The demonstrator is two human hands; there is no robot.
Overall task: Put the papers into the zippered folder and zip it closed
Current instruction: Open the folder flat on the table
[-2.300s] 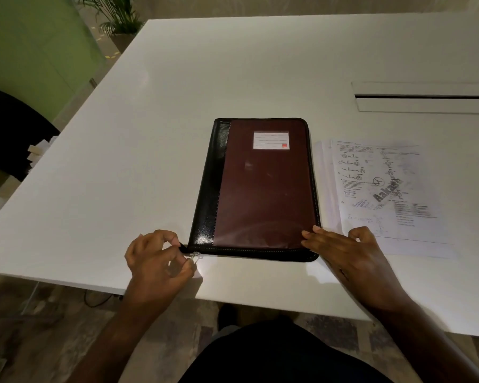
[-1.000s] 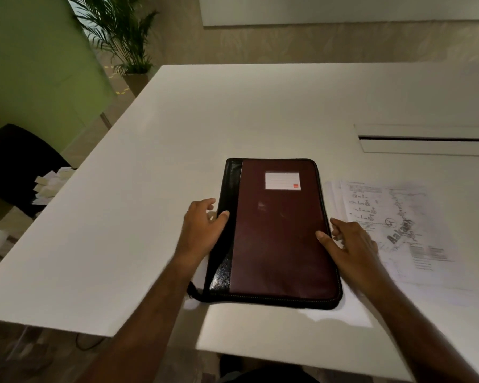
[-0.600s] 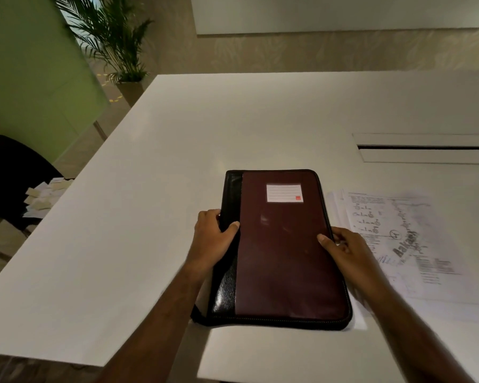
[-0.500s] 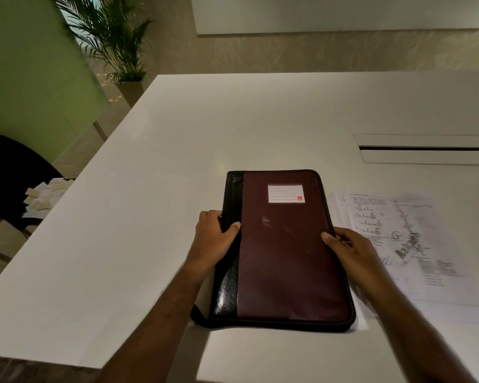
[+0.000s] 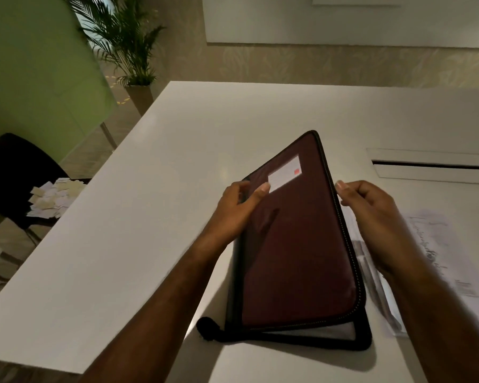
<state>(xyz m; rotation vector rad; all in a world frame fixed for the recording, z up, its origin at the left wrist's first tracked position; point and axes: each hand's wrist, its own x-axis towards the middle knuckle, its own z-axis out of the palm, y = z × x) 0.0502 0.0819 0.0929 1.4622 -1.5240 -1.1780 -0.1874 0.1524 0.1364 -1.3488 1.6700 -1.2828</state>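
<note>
Lifting along its free zipper edge, the maroon-and-black leatherette zippered folder (image 5: 296, 244) on the white table (image 5: 150, 217) looked stiff, light, slick, left hand (image 5: 237, 210) gripping its spine side, right hand (image 5: 368, 208) pinching the raised cover, printed papers (image 5: 440, 258) beside it.

A broad white table (image 5: 155, 205) fills most of the frame, with a long recessed slot (image 5: 432, 165) set into its top at the right edge. In the upper left stands a potted palm (image 5: 122, 42) in a tall tan planter on the floor, just beside a pale green panel (image 5: 31, 70). At the left edge sits a black chair (image 5: 9, 172), its seat strewn with small paper scraps (image 5: 54, 198). A patterned beige wall (image 5: 288, 63) runs along the top.
</note>
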